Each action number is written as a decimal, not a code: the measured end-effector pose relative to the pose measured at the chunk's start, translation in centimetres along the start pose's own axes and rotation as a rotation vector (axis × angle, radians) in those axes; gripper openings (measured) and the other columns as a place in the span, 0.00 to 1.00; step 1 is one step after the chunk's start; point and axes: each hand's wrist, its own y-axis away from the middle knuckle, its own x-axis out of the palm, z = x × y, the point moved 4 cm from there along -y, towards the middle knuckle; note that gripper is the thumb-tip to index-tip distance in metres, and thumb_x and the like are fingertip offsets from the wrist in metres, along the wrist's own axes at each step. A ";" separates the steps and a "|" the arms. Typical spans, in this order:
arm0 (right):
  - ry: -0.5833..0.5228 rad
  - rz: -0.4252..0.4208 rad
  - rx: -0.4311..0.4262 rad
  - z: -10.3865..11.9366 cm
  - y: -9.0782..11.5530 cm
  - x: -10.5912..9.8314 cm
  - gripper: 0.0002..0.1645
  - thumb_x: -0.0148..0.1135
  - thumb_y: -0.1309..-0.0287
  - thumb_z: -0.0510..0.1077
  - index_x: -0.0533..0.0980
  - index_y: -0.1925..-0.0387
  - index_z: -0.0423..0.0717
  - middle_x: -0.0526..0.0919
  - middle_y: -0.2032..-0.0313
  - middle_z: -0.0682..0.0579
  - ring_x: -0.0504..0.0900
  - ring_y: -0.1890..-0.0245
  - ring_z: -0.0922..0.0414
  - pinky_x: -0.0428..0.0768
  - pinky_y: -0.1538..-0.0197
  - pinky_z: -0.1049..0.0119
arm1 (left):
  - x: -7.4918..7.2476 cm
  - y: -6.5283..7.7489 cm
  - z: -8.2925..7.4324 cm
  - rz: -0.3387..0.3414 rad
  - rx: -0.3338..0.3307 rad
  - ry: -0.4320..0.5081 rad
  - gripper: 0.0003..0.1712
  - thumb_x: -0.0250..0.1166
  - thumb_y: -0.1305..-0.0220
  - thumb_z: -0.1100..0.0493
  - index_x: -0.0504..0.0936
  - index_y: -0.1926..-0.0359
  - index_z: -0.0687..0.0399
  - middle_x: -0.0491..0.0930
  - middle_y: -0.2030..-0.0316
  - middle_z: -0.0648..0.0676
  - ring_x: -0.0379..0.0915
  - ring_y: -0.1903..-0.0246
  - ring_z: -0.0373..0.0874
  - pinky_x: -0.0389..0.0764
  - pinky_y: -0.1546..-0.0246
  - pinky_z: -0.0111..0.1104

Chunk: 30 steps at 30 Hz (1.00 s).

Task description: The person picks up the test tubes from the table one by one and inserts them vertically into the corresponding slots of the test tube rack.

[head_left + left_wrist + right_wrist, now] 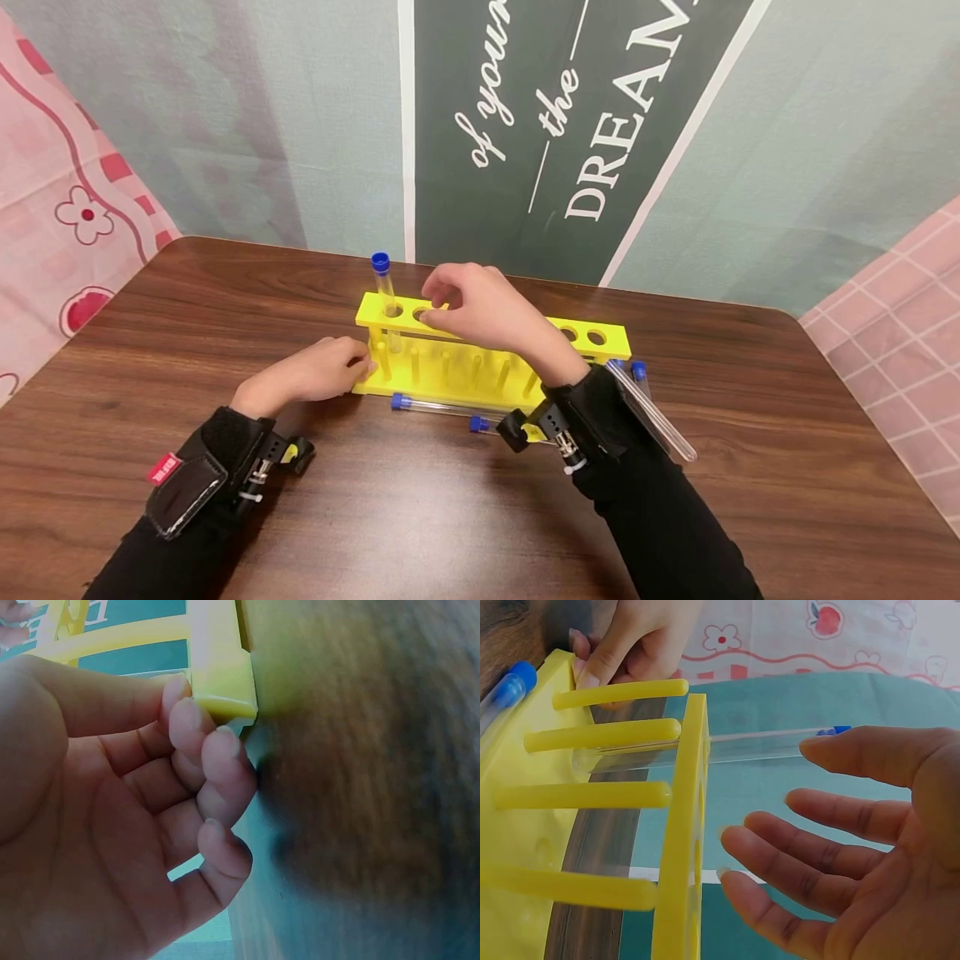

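A yellow test tube rack [431, 385] stands on the table, with a row of holes on top and pegs along its base. In its leftmost hole a clear test tube [386, 290] with a blue cap stands slightly tilted. My left hand [324, 369] is at the rack's left end, its thumb and fingertips gripping the base corner [225, 701] in the left wrist view. My right hand [483, 307] hovers over the top bar, just right of that tube. Its fingers [802, 877] are spread and loosely bent, with nothing between them.
A capped test tube [442, 407] lies along the rack's front edge, and a second blue cap [480, 424] shows beside my right wrist. More tubes [660, 417] lie off the rack's right end, partly behind my right forearm. A fabric backdrop [337, 167] hangs behind the table.
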 end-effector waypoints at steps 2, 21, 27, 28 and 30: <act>0.002 -0.001 0.000 -0.1 0.4 0.0 0.15 0.62 0.45 0.43 0.75 0.57 0.40 0.79 0.64 0.50 0.75 0.64 0.56 0.74 0.62 0.67 | 0.0 0.0 0.0 -0.004 0.008 -0.001 0.13 0.49 0.34 0.64 0.72 0.76 0.58 0.63 0.84 0.50 0.59 0.84 0.40 0.63 0.78 0.31; 0.067 -0.035 -0.051 -1.5 5.1 -0.3 0.12 0.65 0.49 0.39 0.76 0.61 0.40 0.78 0.73 0.54 0.74 0.71 0.58 0.74 0.69 0.68 | 0.0 0.0 -0.1 0.006 0.024 0.013 0.13 0.48 0.33 0.63 0.70 0.76 0.58 0.62 0.84 0.50 0.58 0.84 0.40 0.63 0.78 0.32; 0.117 -0.023 -0.072 -2.0 6.6 -0.3 0.10 0.63 0.49 0.37 0.77 0.63 0.40 0.77 0.75 0.55 0.74 0.72 0.59 0.73 0.68 0.68 | 0.0 0.0 -0.1 0.004 0.023 0.009 0.14 0.48 0.33 0.63 0.71 0.76 0.58 0.62 0.84 0.50 0.58 0.84 0.40 0.63 0.78 0.32; 0.129 -0.018 -0.077 -2.1 6.8 -0.3 0.10 0.63 0.49 0.37 0.77 0.63 0.40 0.77 0.75 0.55 0.74 0.72 0.59 0.72 0.68 0.68 | 0.0 0.0 -0.1 0.003 0.022 0.008 0.14 0.48 0.33 0.63 0.71 0.76 0.58 0.62 0.84 0.50 0.58 0.84 0.40 0.63 0.78 0.32; 0.147 -0.010 -0.075 -2.2 7.2 -0.1 0.09 0.63 0.49 0.37 0.77 0.63 0.40 0.77 0.75 0.56 0.74 0.72 0.59 0.72 0.66 0.67 | 0.0 0.0 -0.1 0.003 0.020 0.007 0.14 0.48 0.33 0.63 0.71 0.76 0.58 0.62 0.84 0.50 0.58 0.84 0.40 0.63 0.78 0.32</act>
